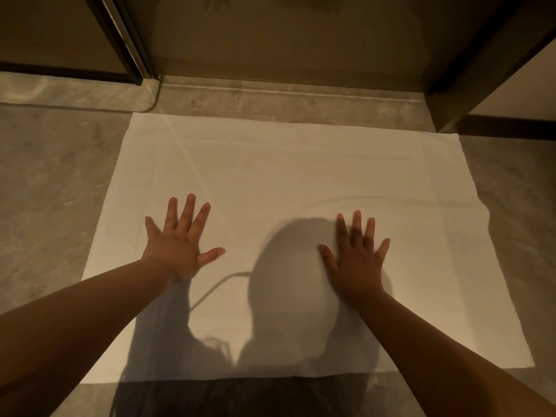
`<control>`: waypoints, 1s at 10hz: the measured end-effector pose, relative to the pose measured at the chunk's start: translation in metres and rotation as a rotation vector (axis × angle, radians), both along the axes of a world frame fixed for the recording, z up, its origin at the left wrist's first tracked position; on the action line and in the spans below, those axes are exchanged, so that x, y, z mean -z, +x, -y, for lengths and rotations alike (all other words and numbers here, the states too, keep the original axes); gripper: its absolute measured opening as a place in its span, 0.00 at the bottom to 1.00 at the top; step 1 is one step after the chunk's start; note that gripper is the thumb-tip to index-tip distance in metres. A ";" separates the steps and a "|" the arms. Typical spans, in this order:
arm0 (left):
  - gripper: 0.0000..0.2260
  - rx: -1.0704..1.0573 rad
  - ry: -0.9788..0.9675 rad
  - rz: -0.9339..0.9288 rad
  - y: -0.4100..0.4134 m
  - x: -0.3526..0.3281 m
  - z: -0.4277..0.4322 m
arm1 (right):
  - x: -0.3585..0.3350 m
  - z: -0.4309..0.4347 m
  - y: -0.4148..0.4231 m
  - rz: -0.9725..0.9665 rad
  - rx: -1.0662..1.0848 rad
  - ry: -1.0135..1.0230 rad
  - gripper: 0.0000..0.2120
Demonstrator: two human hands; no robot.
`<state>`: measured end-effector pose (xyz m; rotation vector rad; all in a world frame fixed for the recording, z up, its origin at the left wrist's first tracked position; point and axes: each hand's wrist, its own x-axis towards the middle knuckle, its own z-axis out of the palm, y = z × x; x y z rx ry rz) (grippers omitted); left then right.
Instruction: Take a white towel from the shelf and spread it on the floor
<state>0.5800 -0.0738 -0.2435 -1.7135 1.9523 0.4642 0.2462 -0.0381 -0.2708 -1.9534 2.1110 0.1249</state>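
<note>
The white towel [285, 176] lies flat and unfolded on the grey stone floor [54, 191], its far edge close to a raised stone threshold. My left hand [177, 245] rests palm down on the towel's left half, fingers spread. On the right half my right hand [356, 260] also lies palm down with spread fingers, partly inside the shadow of my head. Neither hand holds anything. A slight ripple runs across the towel just beyond my right hand. No shelf is in view.
A stone threshold [285, 99] runs along the towel's far edge, with a glass door's dark frame [126, 40] at the upper left. A dark wall corner and skirting [469, 94] stand at the upper right. Bare floor lies on both sides of the towel.
</note>
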 end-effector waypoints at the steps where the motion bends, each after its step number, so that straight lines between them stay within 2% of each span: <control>1: 0.40 -0.003 -0.006 -0.010 0.000 0.001 -0.001 | 0.001 0.000 0.000 -0.010 -0.001 0.005 0.36; 7: 0.40 0.008 -0.020 -0.006 0.000 0.000 -0.003 | 0.003 -0.006 0.002 -0.017 0.006 0.000 0.35; 8: 0.40 -0.018 -0.023 -0.019 0.001 0.001 -0.004 | 0.002 -0.005 0.000 -0.018 -0.002 0.033 0.35; 10: 0.37 -0.127 0.021 -0.127 -0.023 -0.034 -0.016 | -0.046 0.024 -0.005 -0.033 -0.100 0.284 0.38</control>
